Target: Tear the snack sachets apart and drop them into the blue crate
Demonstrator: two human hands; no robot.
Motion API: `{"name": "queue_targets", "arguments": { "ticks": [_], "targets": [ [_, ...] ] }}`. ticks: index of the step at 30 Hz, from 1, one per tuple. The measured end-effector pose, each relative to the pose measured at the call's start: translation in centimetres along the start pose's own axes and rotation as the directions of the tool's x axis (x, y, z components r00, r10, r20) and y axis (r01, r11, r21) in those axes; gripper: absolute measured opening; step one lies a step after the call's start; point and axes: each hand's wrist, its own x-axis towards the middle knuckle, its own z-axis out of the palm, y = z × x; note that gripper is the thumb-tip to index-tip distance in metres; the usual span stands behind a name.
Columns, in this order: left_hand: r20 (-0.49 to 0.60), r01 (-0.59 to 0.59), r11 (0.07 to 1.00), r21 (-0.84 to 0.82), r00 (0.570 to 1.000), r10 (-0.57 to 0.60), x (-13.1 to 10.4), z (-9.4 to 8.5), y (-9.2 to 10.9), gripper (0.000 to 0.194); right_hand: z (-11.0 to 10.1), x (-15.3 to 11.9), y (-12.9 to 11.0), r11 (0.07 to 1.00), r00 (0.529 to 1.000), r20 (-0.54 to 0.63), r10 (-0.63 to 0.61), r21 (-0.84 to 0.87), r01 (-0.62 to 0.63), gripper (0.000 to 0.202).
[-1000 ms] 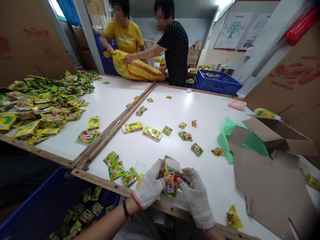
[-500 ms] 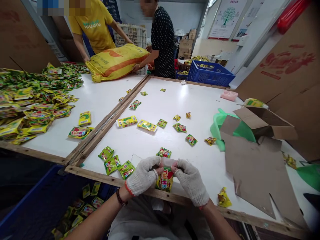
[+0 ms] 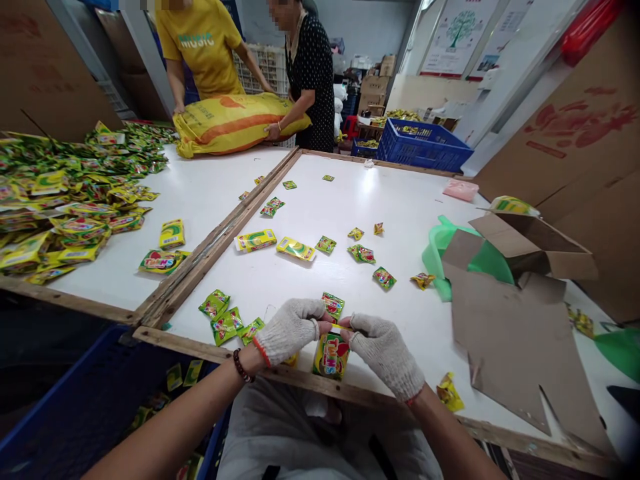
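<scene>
Both hands wear white fingerless-style gloves and meet at the table's front edge. My left hand [image 3: 295,330] pinches the upper left end of a small yellow and green box [image 3: 331,357]. My right hand [image 3: 383,347] pinches its upper right end, at a narrow flap. The box stands with its printed face toward me. Just beyond the fingers lies a green packet [image 3: 333,305]. Several more green packets [image 3: 227,325] rest left of my left hand, one partly hidden by it. Two yellow boxes [image 3: 255,241] lie farther back on the white table [image 3: 300,287].
Loose packets pile up at left [image 3: 75,193]. Flattened cardboard [image 3: 505,333], a green basin [image 3: 436,257] and an open carton [image 3: 540,237] are at right. A blue crate [image 3: 65,407] stands below left. Two people hold a yellow sack [image 3: 235,123] across the table.
The flap at the box top has gone from standing up to a narrow folded strip between my fingers. The people and the sack have shifted slightly.
</scene>
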Motion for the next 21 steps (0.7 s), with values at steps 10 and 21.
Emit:
{"name": "queue_targets", "arguments": {
  "ticks": [10, 21],
  "targets": [
    [0.137, -0.318, 0.889, 0.329, 0.948, 0.289, -2.4, -0.1, 0.5, 0.029, 0.0, -2.2, 1.6, 0.962, 0.957, 0.101, -0.271, 0.071, 0.265, 0.034],
    [0.035, -0.106, 0.547, 0.830, 0.990, 0.139, 6.3, -6.9, 0.3, 0.031, 4.2, -2.3, -0.4, 0.893, 0.987, -0.006, 0.159, 0.427, -0.141, 0.034]
  ]
}}
